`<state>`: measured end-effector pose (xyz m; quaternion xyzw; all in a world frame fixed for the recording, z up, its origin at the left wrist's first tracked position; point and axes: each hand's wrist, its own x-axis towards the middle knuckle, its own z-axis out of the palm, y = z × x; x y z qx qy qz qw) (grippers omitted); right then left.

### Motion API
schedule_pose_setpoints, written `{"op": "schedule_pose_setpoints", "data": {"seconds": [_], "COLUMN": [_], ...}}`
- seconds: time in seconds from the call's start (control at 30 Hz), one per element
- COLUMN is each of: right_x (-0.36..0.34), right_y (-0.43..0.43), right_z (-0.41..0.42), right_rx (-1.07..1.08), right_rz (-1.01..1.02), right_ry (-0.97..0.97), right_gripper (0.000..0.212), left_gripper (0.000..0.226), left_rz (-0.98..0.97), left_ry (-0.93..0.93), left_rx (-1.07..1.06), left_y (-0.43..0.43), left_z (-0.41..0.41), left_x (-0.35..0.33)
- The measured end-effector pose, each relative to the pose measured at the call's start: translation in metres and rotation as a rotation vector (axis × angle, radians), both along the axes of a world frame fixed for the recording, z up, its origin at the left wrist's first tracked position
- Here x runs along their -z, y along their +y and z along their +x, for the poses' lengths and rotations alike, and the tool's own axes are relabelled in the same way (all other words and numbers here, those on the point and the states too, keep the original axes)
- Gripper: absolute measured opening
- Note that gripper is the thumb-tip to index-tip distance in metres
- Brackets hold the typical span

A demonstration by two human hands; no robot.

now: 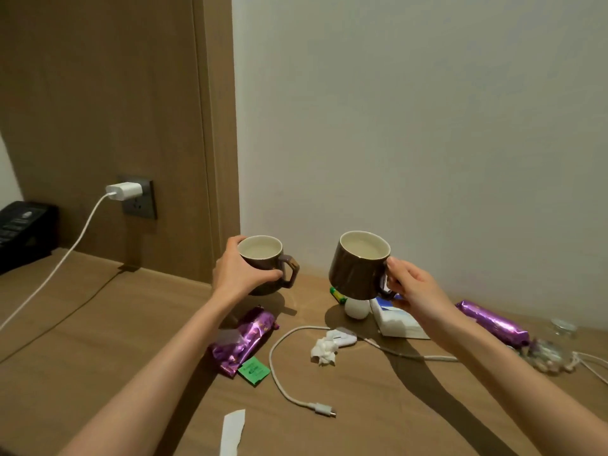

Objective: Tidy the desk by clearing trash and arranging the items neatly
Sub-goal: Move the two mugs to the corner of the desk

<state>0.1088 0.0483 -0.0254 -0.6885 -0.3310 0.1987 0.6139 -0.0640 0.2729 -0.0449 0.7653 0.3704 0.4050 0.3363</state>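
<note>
My left hand (241,274) grips the body of a brown mug (263,255) with a cream inside, held near the back of the wooden desk (98,340). My right hand (411,287) holds a second brown mug (357,268) by its handle, lifted above the desk and tilted slightly. Below lie a crumpled white tissue (324,350), an opened purple wrapper (245,340), a green packet (254,370), a torn white paper strip (233,431) and a purple snack roll (493,322).
A loose white cable (286,373) curls mid-desk beside a small white device (342,337). A white box (393,320), a white egg-shaped object (356,308) and a green tube (338,295) sit under the right mug. A glass jar (552,347), a wall charger (125,191) and a black phone (23,232) stand around.
</note>
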Motion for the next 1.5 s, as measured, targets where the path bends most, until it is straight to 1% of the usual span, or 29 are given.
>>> {"op": "schedule_pose_setpoints", "data": {"seconds": [0.2, 0.3, 0.37, 0.5, 0.6, 0.77, 0.93, 1.1, 1.27, 1.37, 1.5], "right_x": [0.01, 0.016, 0.021, 0.033, 0.041, 0.051, 0.058, 0.059, 0.057, 0.054, 0.052], "right_y": [0.049, 0.071, 0.085, 0.111, 0.128, 0.151, 0.165, 0.18, 0.198, 0.209, 0.221], "right_z": [-0.008, -0.012, -0.012, -0.01, -0.011, -0.012, -0.014, -0.013, -0.011, -0.009, -0.005], "right_rx": [-0.026, -0.075, -0.096, -0.123, -0.143, -0.167, -0.174, -0.196, -0.229, -0.26, -0.289], "right_rz": [-0.077, -0.1, -0.116, -0.162, -0.159, -0.158, -0.2, -0.205, -0.222, -0.225, -0.214], "right_ry": [-0.009, 0.025, 0.041, 0.052, 0.075, 0.084, 0.028, 0.019, 0.031, 0.032, 0.043], "right_gripper": [0.04, 0.025, 0.023, 0.035, 0.03, 0.03, 0.039, 0.048, 0.046, 0.034, 0.03], "left_gripper": [0.089, 0.088, 0.09, 0.091, 0.091, 0.093, 0.094, 0.094, 0.094, 0.093, 0.094], "left_rz": [0.045, 0.055, 0.051, 0.031, 0.025, 0.027, 0.01, -0.021, -0.039, -0.045, -0.047], "left_ry": [-0.032, -0.073, -0.077, -0.062, -0.044, -0.014, 0.015, 0.025, 0.021, 0.012, 0.002], "left_rx": [-0.084, -0.109, -0.121, -0.14, -0.141, -0.14, -0.143, -0.138, -0.13, -0.125, -0.123], "left_y": [0.02, 0.027, 0.032, 0.04, 0.041, 0.042, 0.044, 0.044, 0.047, 0.047, 0.048], "left_z": [-0.024, -0.028, -0.03, -0.032, -0.033, -0.034, -0.032, -0.031, -0.031, -0.03, -0.029], "left_x": [0.016, 0.024, 0.031, 0.041, 0.045, 0.048, 0.05, 0.051, 0.053, 0.054, 0.056]}}
